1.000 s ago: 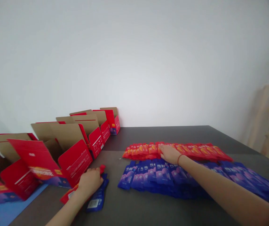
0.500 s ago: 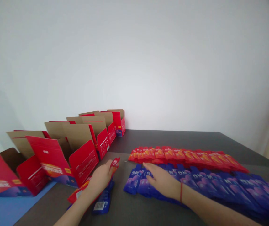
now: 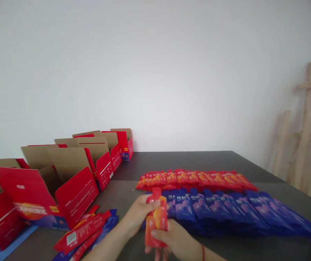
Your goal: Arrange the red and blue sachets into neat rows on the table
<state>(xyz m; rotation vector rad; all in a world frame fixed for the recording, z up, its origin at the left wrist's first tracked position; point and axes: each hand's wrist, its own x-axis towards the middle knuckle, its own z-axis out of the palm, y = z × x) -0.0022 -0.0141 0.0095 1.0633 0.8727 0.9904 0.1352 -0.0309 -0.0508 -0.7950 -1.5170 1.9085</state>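
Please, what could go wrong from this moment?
First, the red pouch, held by the left hand and right hand, could slip and perhaps land among the blue pouches.
Second, the mixed pile lies loose and crossed beside an open box, so it might slide.
Third, the left forearm, close to that pile, may brush it.

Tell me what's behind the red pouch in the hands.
Past the red pouch, the blue pouches and the row of red pouches show; whatever it directly covers is hidden.
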